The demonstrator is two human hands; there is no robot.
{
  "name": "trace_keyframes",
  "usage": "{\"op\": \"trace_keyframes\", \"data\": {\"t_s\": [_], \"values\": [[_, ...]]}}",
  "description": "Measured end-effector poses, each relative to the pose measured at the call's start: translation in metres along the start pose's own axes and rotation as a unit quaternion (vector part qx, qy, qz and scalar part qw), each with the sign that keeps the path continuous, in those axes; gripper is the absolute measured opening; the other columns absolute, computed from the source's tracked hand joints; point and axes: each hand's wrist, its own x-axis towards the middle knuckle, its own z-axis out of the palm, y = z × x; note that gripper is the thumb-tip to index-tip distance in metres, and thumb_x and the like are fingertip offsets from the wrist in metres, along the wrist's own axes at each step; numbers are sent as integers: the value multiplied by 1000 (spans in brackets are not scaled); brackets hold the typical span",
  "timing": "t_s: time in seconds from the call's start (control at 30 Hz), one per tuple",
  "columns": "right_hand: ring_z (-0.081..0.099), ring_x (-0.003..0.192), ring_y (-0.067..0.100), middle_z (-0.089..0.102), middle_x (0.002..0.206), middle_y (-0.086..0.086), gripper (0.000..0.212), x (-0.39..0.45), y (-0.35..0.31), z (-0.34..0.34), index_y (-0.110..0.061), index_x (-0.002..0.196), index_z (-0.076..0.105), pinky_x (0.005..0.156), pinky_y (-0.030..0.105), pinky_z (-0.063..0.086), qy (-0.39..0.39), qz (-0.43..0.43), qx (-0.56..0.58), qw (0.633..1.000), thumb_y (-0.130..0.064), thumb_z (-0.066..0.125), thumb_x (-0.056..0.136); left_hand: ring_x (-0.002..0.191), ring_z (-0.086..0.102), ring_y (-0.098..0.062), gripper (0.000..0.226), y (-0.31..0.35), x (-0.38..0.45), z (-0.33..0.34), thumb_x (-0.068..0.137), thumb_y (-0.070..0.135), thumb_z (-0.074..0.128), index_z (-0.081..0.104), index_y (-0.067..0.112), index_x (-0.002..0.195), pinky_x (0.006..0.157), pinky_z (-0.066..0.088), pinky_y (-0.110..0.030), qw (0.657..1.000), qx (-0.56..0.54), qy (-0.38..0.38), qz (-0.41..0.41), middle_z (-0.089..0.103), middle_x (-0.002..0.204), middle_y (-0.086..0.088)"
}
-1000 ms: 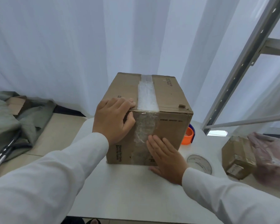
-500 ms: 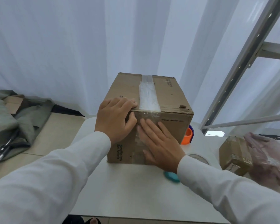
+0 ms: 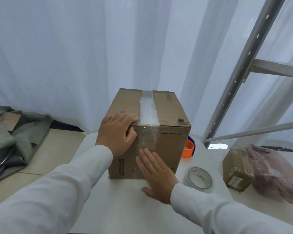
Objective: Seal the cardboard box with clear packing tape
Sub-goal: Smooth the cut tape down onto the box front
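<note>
A brown cardboard box (image 3: pixel 171 115) stands on the white table (image 3: pixel 118 208). A strip of clear packing tape (image 3: pixel 148 112) runs along the middle of its top and down the near face. My left hand (image 3: pixel 116 132) grips the box's top near-left edge, fingers over the top, thumb on the front. My right hand (image 3: pixel 156 173) lies flat with fingers together on the lower front face, over the tape's end. A roll of clear tape (image 3: pixel 200 178) lies flat on the table right of the box.
An orange and blue tape dispenser (image 3: pixel 189 148) sits behind the box's right side. A small brown parcel (image 3: pixel 237 169) and a pinkish plastic bag (image 3: pixel 276 171) lie at the right. A metal rack frame (image 3: pixel 240 70) rises at the right; grey cloth (image 3: pixel 10 141) lies at the left.
My right hand slid up the front face along the tape, then back down to the lower part. The left hand has stayed on the top edge.
</note>
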Motion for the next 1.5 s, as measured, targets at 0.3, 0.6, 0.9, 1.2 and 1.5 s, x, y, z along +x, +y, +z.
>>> {"op": "trace_keyframes", "data": {"t_s": [0.3, 0.6, 0.9, 1.2, 1.5], "values": [[-16, 142, 24, 13, 153, 5, 95, 31, 12, -8, -8, 144, 17, 114, 41, -9, 44, 20, -14, 999, -57, 55, 72, 94, 63, -22, 37, -1, 1, 1, 79, 26, 37, 67, 16, 97, 85, 28, -25, 1000, -25, 10, 8, 71, 102, 3], [-7, 141, 32, -11, 155, 19, 93, 18, 2, 14, -14, 143, 26, 114, 50, 4, 41, -30, -16, 999, -60, 55, 69, 90, 60, -20, 46, -2, 5, 8, 72, 61, 45, 62, 26, 97, 80, 24, -27, 1000, -1, 13, 2, 67, 92, 9], [16, 135, 26, 18, 144, 6, 92, 28, 69, -62, -15, 139, 11, 114, 36, -2, 203, 187, 124, 953, -58, 54, 71, 118, 40, -24, 82, -7, -12, 29, 65, 63, 50, 38, 16, 130, 105, 18, -51, 989, 108, 17, 100, 44, 125, -3], [29, 125, 26, 30, 133, 5, 97, 34, 68, -38, -15, 135, 25, 110, 40, 2, 190, 152, 63, 968, -62, 66, 61, 129, 27, -32, 119, 2, -20, 46, 47, 58, 77, 20, 6, 138, 110, 0, -52, 984, 159, 32, 70, 30, 135, -11], [26, 126, 30, 27, 133, 8, 109, 37, 61, -34, -15, 137, 17, 109, 46, 7, 186, 173, 37, 967, -63, 70, 55, 124, 29, -32, 120, 4, -19, 47, 40, 58, 82, 26, 5, 133, 108, -1, -52, 983, 166, 31, 70, 31, 130, -11]]}}
